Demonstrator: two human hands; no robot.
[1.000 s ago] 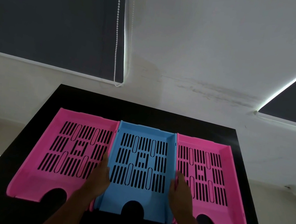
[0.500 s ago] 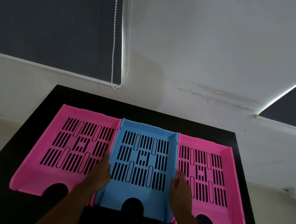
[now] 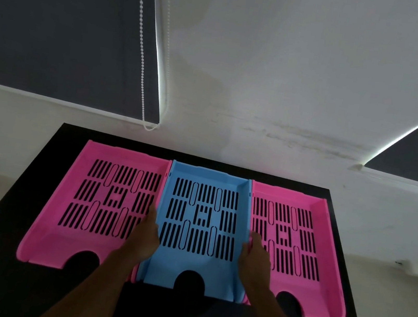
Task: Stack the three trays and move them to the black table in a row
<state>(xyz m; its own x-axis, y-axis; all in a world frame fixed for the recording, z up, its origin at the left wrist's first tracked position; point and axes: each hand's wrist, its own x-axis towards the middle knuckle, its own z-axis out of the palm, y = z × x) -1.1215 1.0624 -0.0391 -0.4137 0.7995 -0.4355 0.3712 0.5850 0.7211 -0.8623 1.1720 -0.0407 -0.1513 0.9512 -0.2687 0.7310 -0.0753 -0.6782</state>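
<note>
Unmoved: blue tray (image 3: 201, 228) between hands

Left pink tray (image 3: 92, 194): no writing, only slot cut-outs
Blue tray (image 3: 202, 217): no writing or brand to read
Right pink tray (image 3: 297, 235): no writing to read
Black surface (image 3: 10, 250): no label or number
Wall and blinds: no sign or text

Three trays sit side by side on the table (image 3: 14, 223): left tray (image 3: 75, 235), middle tray (image 3: 208, 180), right tray (image 3: 318, 293)
</note>
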